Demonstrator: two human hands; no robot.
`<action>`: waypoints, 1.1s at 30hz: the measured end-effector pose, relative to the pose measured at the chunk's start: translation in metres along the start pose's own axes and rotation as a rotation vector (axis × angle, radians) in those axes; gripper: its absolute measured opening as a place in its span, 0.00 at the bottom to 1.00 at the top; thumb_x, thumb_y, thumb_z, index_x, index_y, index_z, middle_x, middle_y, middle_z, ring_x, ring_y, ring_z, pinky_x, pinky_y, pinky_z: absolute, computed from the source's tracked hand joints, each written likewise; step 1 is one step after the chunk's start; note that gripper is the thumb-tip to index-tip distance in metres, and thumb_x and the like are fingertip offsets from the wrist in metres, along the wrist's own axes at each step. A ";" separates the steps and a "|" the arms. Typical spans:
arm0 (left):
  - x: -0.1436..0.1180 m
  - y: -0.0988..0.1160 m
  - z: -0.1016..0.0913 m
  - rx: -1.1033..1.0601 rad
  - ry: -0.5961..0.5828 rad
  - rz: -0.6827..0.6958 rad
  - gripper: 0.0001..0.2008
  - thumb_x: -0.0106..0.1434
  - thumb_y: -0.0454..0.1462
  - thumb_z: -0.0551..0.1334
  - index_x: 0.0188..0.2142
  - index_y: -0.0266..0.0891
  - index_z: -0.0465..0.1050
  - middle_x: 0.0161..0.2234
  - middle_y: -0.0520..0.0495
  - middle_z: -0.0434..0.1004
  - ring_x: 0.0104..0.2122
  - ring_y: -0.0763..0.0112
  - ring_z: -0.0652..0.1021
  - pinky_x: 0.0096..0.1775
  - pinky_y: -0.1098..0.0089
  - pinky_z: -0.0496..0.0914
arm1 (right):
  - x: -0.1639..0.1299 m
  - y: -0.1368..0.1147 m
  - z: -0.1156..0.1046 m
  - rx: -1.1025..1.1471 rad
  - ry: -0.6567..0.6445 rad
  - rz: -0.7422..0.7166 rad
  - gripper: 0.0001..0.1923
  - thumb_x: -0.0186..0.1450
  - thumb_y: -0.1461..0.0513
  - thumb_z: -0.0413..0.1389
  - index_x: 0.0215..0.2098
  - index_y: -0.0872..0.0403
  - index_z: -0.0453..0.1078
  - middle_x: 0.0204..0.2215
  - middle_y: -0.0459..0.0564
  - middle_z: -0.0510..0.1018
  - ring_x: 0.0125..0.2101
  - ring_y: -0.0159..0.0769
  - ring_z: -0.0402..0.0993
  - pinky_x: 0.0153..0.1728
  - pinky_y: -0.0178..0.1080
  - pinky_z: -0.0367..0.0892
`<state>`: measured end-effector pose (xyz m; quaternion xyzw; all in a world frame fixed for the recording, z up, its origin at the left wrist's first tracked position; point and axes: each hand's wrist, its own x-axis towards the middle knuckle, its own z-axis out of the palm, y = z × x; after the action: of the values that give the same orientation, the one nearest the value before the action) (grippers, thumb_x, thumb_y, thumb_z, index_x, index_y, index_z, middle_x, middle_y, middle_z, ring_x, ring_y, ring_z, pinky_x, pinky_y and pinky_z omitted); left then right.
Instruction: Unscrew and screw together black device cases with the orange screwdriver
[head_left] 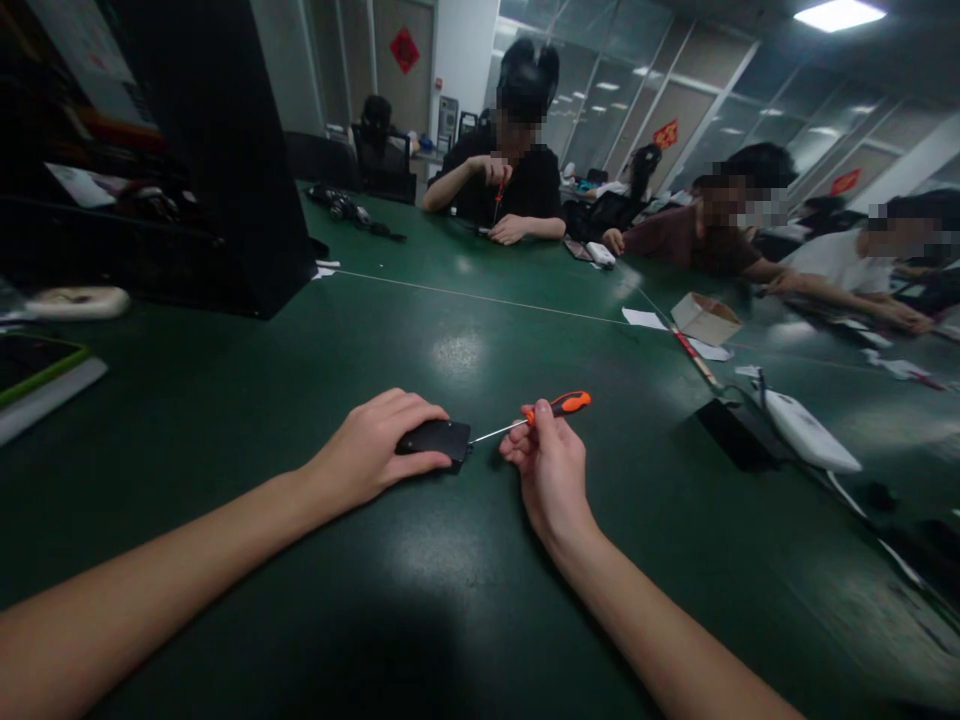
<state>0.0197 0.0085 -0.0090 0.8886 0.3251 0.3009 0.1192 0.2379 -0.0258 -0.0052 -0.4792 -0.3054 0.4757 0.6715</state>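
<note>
My left hand [390, 440] is closed around a small flat black box [442, 439] lying on the green table [300, 560], its thumb on the near edge and its fingers over the far one. In my right hand [551, 465] is a screwdriver [571, 402] with an orange and black handle, held between thumb and fingers. Its thin metal shaft points left, and the tip meets the right end of the black box. Whether the tip sits in a screw is too small to tell.
A tall black panel [210, 160] stands at the left, near a green-edged device [45, 370]. Across the table a person [499, 170] holds another screwdriver. To the right are a small open carton [706, 318], a white device [806, 430] with a cable, and more people.
</note>
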 end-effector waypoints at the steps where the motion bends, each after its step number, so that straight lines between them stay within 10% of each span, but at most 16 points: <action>1: 0.000 0.000 0.000 0.001 0.003 -0.007 0.19 0.69 0.50 0.64 0.50 0.39 0.75 0.45 0.43 0.80 0.44 0.57 0.76 0.46 0.60 0.69 | -0.002 -0.001 -0.002 -0.023 -0.010 -0.073 0.21 0.63 0.45 0.61 0.38 0.54 0.68 0.19 0.40 0.74 0.18 0.29 0.73 0.20 0.32 0.68; 7: 0.001 0.001 0.001 0.007 0.036 -0.065 0.17 0.69 0.49 0.64 0.48 0.39 0.76 0.44 0.44 0.81 0.44 0.57 0.77 0.44 0.60 0.69 | -0.016 -0.010 -0.016 -0.494 -0.520 -0.780 0.07 0.65 0.58 0.62 0.42 0.49 0.75 0.32 0.47 0.82 0.31 0.35 0.81 0.34 0.40 0.77; 12: 0.002 0.000 0.002 0.009 0.036 -0.064 0.18 0.68 0.50 0.64 0.49 0.39 0.76 0.45 0.43 0.81 0.44 0.57 0.77 0.45 0.59 0.70 | -0.011 -0.008 -0.006 -0.207 -0.122 -0.337 0.13 0.71 0.51 0.55 0.42 0.52 0.69 0.23 0.41 0.76 0.23 0.31 0.77 0.27 0.35 0.74; 17: 0.000 0.000 0.002 0.004 0.049 -0.057 0.18 0.68 0.49 0.65 0.49 0.39 0.75 0.45 0.43 0.81 0.44 0.57 0.77 0.45 0.59 0.71 | 0.004 -0.006 0.001 0.015 -0.030 0.116 0.24 0.58 0.46 0.66 0.38 0.56 0.67 0.20 0.43 0.76 0.20 0.29 0.76 0.22 0.29 0.70; 27: 0.001 0.004 -0.001 0.025 0.061 -0.072 0.18 0.66 0.47 0.66 0.49 0.38 0.77 0.44 0.43 0.82 0.43 0.57 0.78 0.46 0.59 0.72 | -0.014 -0.010 -0.018 -0.467 -0.422 -0.652 0.08 0.68 0.58 0.60 0.44 0.49 0.75 0.34 0.48 0.81 0.31 0.35 0.81 0.35 0.41 0.78; 33: 0.001 0.004 -0.003 0.013 0.076 -0.080 0.20 0.64 0.48 0.68 0.50 0.38 0.78 0.46 0.42 0.83 0.44 0.56 0.78 0.47 0.58 0.71 | -0.016 -0.022 -0.001 -0.234 -0.248 -0.331 0.11 0.67 0.54 0.60 0.34 0.51 0.66 0.20 0.41 0.77 0.21 0.34 0.79 0.23 0.35 0.76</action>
<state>0.0204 0.0057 -0.0045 0.8637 0.3664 0.3271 0.1130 0.2406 -0.0425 0.0160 -0.4352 -0.5129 0.3757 0.6375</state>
